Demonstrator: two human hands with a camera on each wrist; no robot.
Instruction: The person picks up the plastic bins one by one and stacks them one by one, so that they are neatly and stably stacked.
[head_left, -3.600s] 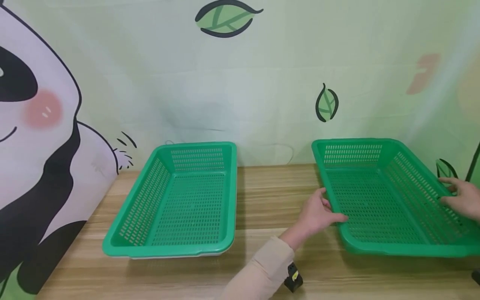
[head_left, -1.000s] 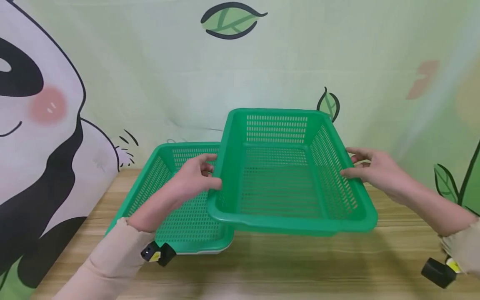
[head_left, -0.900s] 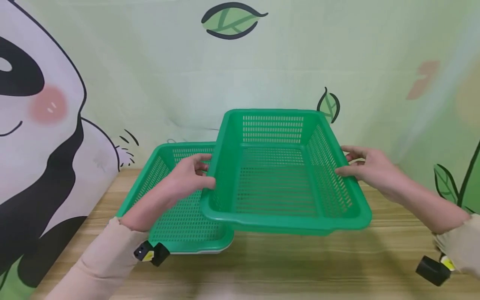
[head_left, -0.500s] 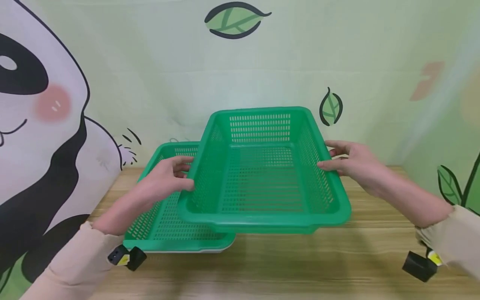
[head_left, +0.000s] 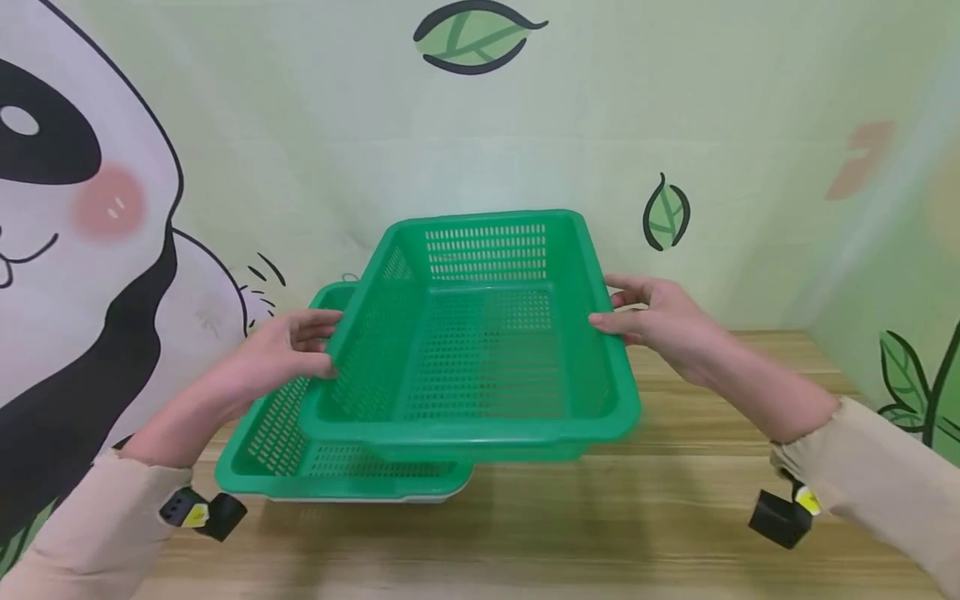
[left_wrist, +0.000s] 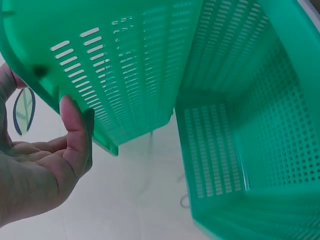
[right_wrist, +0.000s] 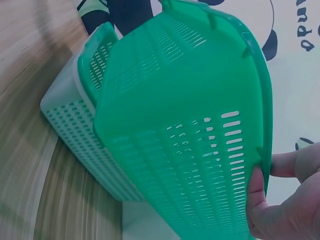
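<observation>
A green perforated plastic basket [head_left: 465, 432] hangs in the air, held level-ish between both hands. My left hand [head_left: 273, 354] grips its left rim, thumb on top and fingers curled below the edge. On the opposite rim, my right hand [head_left: 663, 321] pinches with thumb inside and fingers outside. Underneath and a little to the left sits a second green basket [head_left: 337, 487], partly covered by the raised one. The right wrist view shows a white basket [right_wrist: 65, 100] around the outside of that lower green one. The raised basket has nothing in it.
A wood-grain table [head_left: 675, 517] carries the lower baskets near its left part. A pale green cloth backdrop [head_left: 675, 100] with a printed panda [head_left: 135, 108] and leaves rises right behind. Small black cameras [head_left: 780, 518] are strapped at both wrists.
The right-hand green basket was lifted from the table and carried left. Over the last second both hands brought it further left, so it covers more of the lower basket.
</observation>
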